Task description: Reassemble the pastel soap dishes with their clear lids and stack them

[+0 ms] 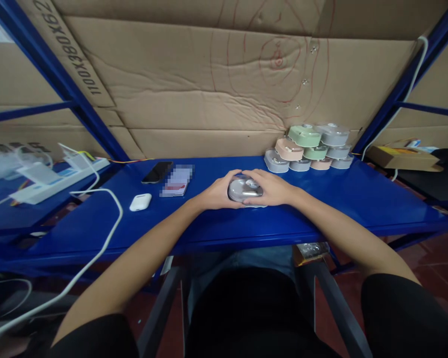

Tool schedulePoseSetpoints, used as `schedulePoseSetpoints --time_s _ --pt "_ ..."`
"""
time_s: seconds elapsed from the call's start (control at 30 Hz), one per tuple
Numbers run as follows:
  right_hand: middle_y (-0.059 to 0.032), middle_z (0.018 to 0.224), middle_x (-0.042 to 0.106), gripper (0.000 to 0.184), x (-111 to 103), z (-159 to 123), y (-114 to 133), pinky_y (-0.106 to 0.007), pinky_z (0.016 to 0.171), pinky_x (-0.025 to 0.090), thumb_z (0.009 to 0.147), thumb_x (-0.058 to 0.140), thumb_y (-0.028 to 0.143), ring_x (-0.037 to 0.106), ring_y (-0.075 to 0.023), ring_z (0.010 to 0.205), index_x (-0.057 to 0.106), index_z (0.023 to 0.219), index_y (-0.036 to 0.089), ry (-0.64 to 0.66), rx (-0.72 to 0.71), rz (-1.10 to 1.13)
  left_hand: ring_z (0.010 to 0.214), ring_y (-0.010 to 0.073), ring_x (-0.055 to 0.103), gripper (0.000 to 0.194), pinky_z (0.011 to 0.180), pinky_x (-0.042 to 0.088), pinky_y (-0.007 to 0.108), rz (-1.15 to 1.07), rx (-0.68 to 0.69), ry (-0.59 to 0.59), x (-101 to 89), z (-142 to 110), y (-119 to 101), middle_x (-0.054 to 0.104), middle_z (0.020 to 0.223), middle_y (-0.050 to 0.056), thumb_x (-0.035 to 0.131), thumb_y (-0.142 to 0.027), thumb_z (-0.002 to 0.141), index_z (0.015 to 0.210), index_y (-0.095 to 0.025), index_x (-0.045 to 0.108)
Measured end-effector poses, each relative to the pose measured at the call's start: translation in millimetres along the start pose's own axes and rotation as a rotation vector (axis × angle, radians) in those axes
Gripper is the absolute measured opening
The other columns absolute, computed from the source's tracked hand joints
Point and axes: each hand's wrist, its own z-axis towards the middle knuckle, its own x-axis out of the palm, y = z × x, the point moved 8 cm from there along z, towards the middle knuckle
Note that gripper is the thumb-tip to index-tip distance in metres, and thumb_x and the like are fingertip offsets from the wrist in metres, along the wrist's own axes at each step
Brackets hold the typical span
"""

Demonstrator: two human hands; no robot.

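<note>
My left hand (217,192) and right hand (271,188) are together on a grey translucent round case (245,189), clamping it from both sides, with the fingers (235,175) curled over its top. The case sits just above the front edge of the blue metal shelf (224,223), at the middle of my view, and its underside looks to be on the shelf, though the hands hide most of it. Can't tell what's inside; the clear shell and my fingers block it.

Beyond the grip to the right, near the back of the shelf, is a stacked group of similar round cases (306,149) in mint green, peach and grey, in two layers against the cardboard backing (194,74). Left of the grip are a black smartphone (157,172) lying flat and a second smartphone (176,181) with a blurred screen, just beside it. Nearer the left hand sits a white earbud case (140,202). Further left, a white power strip (59,181) lies at the shelf's end with a white cable (108,199) looping off the front edge. Far right, a flat cardboard box (403,158) sits past the shelf's blue upright (406,84).
</note>
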Motion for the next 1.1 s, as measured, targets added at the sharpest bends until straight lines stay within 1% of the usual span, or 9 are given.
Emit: schedulePoseSetpoints --time_s 0.13,0.2,0.27,0.37,0.53,0.63,0.77,0.9,1.1 --pt "-0.0245 0.154 0.071 0.096 -30.8 -2.8 -19.6 -0.064 0.116 0.058 0.097 0.067 0.087 0.071 -0.0444 0.136 0.060 0.162 0.017 -0.114 0.040 0.026 0.145 0.0457 0.068 0.129 0.123 0.053 0.064 0.042 0.000 -0.023 -7.8 -1.8 7.0 0.068 0.158 0.022 0.103 -0.062 0.070 0.176 -0.023 0.040" --pt "-0.0228 0.149 0.074 0.092 -48.8 -7.8 -38.5 -0.064 0.113 0.059 0.098 0.063 0.089 0.073 -0.0441 0.131 0.064 0.158 0.018 -0.197 0.114 0.015 0.144 0.0436 0.068 0.109 0.126 0.051 0.064 0.092 0.038 -0.007 -9.7 -2.4 4.7 0.069 0.156 0.019 0.098 -0.063 0.077 0.169 -0.025 0.055" --pt "-0.0220 0.141 0.078 0.092 -60.1 -13.5 -57.4 -0.063 0.109 0.061 0.098 0.061 0.091 0.075 -0.0440 0.124 0.066 0.154 0.018 -0.240 0.194 0.004 0.142 0.0405 0.068 0.074 0.127 0.050 0.063 0.127 0.081 0.026 -9.0 -3.0 0.6 0.069 0.152 0.016 0.092 -0.062 0.086 0.150 -0.028 0.076" --pt "-0.0206 0.132 0.082 0.094 -61.6 -18.3 -74.6 -0.061 0.103 0.063 0.097 0.059 0.093 0.078 -0.0428 0.116 0.067 0.151 0.016 -0.211 0.261 0.006 0.141 0.0387 0.067 0.046 0.126 0.052 0.062 0.124 0.094 0.060 -6.4 -3.2 -2.5 0.068 0.148 0.014 0.085 -0.061 0.094 0.129 -0.032 0.089" --pt "-0.0208 0.131 0.082 0.088 -56.1 -17.0 -71.9 -0.059 0.101 0.063 0.100 0.059 0.088 0.078 -0.0415 0.114 0.069 0.149 0.016 -0.165 0.263 0.012 0.144 0.0377 0.065 0.045 0.129 0.050 0.062 0.132 0.069 -0.033 -13.4 -1.9 -1.8 0.068 0.147 0.014 0.079 -0.062 0.099 0.129 -0.030 0.088" --pt "-0.0217 0.135 0.081 0.085 -55.9 -16.3 -66.8 -0.058 0.102 0.063 0.101 0.060 0.085 0.078 -0.0417 0.118 0.068 0.150 0.015 -0.161 0.272 0.019 0.144 0.0367 0.065 0.044 0.131 0.049 0.061 0.190 0.011 -0.209 -30.8 -1.9 4.5 0.067 0.146 0.015 0.074 -0.057 0.104 0.130 -0.025 0.086" --pt "-0.0220 0.138 0.080 0.086 -55.4 -17.3 -65.7 -0.059 0.107 0.061 0.102 0.057 0.084 0.077 -0.0427 0.123 0.066 0.152 0.014 -0.154 0.304 0.027 0.147 0.0383 0.061 0.039 0.133 0.046 0.060 0.274 -0.186 -0.427 -55.8 -6.0 25.7 0.066 0.140 0.015 0.077 -0.051 0.103 0.129 -0.024 0.086" --pt "-0.0237 0.140 0.078 0.089 -45.6 -16.4 -67.6 -0.059 0.108 0.061 0.103 0.056 0.085 0.077 -0.0432 0.124 0.063 0.155 0.013 -0.073 0.345 0.009 0.150 0.0430 0.055 0.044 0.132 0.047 0.061 0.332 -0.357 -0.392 -58.0 -7.3 48.1 0.065 0.128 0.016 0.077 -0.055 0.101 0.126 -0.020 0.086" --pt "-0.0261 0.148 0.076 0.087 -19.2 -15.5 -75.5 -0.063 0.112 0.061 0.101 0.061 0.083 0.076 -0.0462 0.132 0.064 0.155 0.015 0.089 0.365 0.004 0.141 0.0392 0.062 0.050 0.129 0.050 0.055 0.353 -0.391 -0.341 -50.1 -7.6 60.4 0.064 0.129 0.013 0.087 -0.060 0.090 0.125 -0.023 0.085"
